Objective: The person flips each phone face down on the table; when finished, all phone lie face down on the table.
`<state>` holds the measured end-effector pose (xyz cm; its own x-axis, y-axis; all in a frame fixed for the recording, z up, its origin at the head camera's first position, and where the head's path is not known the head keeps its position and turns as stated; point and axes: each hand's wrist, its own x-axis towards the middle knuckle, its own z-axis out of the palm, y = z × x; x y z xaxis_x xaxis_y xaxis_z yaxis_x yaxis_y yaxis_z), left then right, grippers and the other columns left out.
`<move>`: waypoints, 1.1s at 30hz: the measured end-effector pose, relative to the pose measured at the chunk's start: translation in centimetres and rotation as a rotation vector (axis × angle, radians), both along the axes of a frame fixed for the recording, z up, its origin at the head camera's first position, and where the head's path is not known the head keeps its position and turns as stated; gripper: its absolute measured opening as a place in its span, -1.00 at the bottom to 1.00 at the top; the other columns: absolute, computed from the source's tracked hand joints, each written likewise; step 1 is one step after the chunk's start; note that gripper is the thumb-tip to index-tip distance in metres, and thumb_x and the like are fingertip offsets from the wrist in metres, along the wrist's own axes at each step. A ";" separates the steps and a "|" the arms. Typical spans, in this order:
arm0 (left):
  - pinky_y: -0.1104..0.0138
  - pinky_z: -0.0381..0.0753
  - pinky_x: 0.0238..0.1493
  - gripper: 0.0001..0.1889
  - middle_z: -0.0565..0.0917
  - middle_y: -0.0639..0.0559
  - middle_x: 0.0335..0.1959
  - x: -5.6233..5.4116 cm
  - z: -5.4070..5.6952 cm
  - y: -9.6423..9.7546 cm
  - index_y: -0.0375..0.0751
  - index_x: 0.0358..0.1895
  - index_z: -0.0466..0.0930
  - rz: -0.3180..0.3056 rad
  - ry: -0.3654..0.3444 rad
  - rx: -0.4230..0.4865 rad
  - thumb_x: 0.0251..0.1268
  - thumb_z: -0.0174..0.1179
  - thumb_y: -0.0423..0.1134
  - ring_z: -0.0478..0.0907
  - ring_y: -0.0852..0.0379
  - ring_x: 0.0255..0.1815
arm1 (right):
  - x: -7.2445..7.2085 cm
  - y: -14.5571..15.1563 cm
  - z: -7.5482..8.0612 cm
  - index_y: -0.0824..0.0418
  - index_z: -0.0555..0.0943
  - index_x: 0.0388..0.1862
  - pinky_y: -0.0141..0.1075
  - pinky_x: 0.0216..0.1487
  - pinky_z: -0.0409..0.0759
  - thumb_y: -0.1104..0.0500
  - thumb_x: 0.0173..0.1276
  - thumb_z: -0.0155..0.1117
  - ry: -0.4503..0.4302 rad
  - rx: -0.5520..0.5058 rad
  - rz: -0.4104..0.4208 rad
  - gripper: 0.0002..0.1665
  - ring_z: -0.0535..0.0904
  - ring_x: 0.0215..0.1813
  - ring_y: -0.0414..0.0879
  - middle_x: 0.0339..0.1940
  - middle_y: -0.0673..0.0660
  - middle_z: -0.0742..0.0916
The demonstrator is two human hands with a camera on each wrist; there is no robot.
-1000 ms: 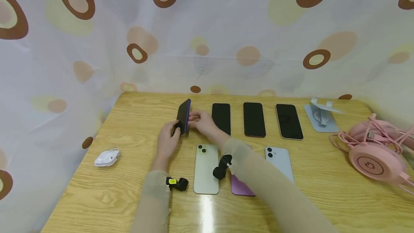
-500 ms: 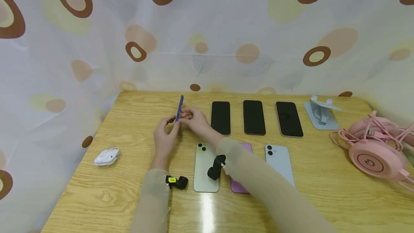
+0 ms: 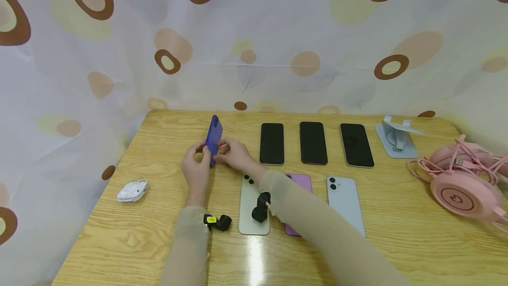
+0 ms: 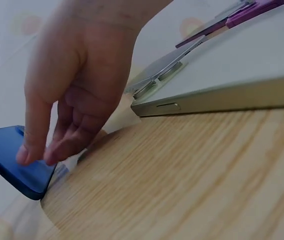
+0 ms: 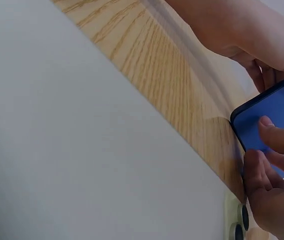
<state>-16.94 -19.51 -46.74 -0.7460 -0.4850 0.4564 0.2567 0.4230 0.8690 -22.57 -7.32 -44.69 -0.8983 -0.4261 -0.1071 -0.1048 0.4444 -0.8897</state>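
My left hand point(image 3: 195, 167) grips a blue phone point(image 3: 214, 138) by its lower left edge and holds it upright on end, its blue back turned toward the right. From the other side, my right hand point(image 3: 236, 156) pinches at the phone's lower part with curled fingers. In the left wrist view, the thumb of the right hand point(image 4: 81, 65) lies on the blue back. The right wrist view has both hands meeting at the same blue phone point(image 5: 277, 107). Below the right forearm lies a pale green phone point(image 3: 247, 213), partly covered by that wrist's camera.
Three dark-screened phones point(image 3: 271, 144) lie face up in a back row. In front, a purple phone point(image 3: 300, 183) and a pale blue phone point(image 3: 345, 202) lie face down. A grey stand point(image 3: 397, 144) and pink headphones point(image 3: 454, 200) are at right, white coiled earphones point(image 3: 132, 191) at left.
The phone has turned from showing its dark screen, through edge-on, to showing its blue back. Both hands have shifted slightly left with it.
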 end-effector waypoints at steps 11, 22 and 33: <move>0.27 0.49 -0.20 -0.78 0.68 -0.21 -0.28 -0.1 0.1 -0.3 -0.42 -0.12 0.67 0.107 -0.155 0.050 0.22 0.18 -0.38 0.58 -0.03 -0.21 | 0.0 0.4 0.1 0.33 0.45 0.24 -0.38 -0.33 0.49 0.12 0.22 0.41 0.002 0.130 0.020 -0.34 0.55 -0.29 -0.13 -0.29 0.08 0.67; 0.18 0.54 -0.15 -0.77 0.62 -0.19 -0.27 -0.1 -0.1 -0.4 -0.41 -0.11 0.66 0.007 -0.326 -0.116 0.21 0.20 -0.36 0.56 -0.07 -0.19 | 0.2 2.2 0.7 0.39 0.38 0.30 -0.38 -0.32 0.42 0.15 0.21 0.41 0.061 0.247 0.061 -0.27 0.46 -0.37 -0.14 -0.40 0.05 0.59; 0.13 0.45 0.10 -0.76 0.59 -0.20 -0.11 -0.2 -0.5 0.0 -0.40 -0.07 0.63 -0.140 -0.391 -0.359 0.24 0.12 -0.41 0.48 -0.11 0.01 | 0.2 3.5 0.5 0.38 0.37 0.29 -0.39 -0.36 0.40 0.20 0.21 0.40 0.081 0.266 0.075 -0.29 0.44 -0.40 -0.14 -0.41 0.04 0.56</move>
